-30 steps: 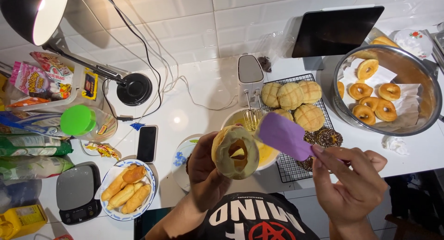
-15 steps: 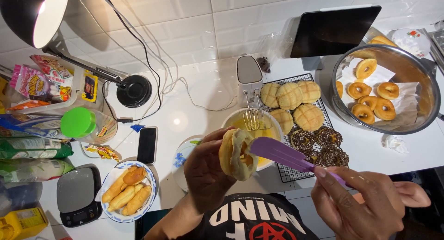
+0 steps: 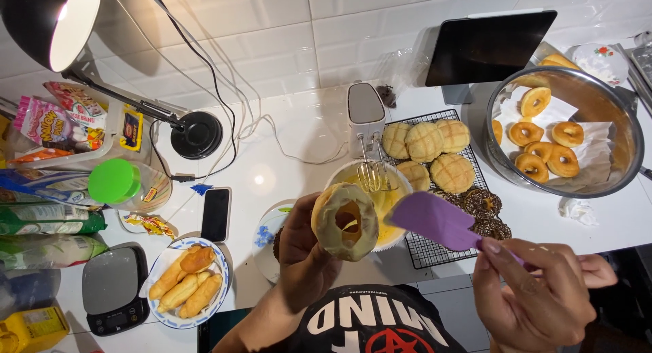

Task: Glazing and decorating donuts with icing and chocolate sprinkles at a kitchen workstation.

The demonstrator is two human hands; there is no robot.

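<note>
White counter (image 3: 292,156), laid out for glazing. Steel bowl (image 3: 621,115) at the far right, paper-lined, in which plain ring donuts (image 3: 543,149) are held. Wire rack (image 3: 424,248) at the centre, on which round scored buns (image 3: 424,141) are set at the back and dark sprinkled donuts (image 3: 481,203) at the front right. Black lamp (image 3: 51,23) at the upper left, its base (image 3: 195,134) on the counter. Dark tablet (image 3: 492,44) propped against the tiled wall. Glaze bowl (image 3: 401,237), pale yellow inside, just left of the rack, with a hand mixer (image 3: 367,118) stood in it, beaters down. Scale (image 3: 112,285) and a plate of finger pastries (image 3: 187,285) at the lower left; phone (image 3: 217,214) above the plate. Donut (image 3: 345,222), pale-glazed, gripped at its left edge by the closed left hand (image 3: 302,248) and held upright over the near rim of the glaze bowl, hole towards the camera. Purple spatula (image 3: 435,219), its handle clasped in the closed right hand (image 3: 536,292), blade just right of the donut, apart from it. Step judged in hand: spreading glaze on the donut. Next move calls for the blade to be laid flat on the donut and drawn lightly round the ring, drips kept over the bowl
</note>
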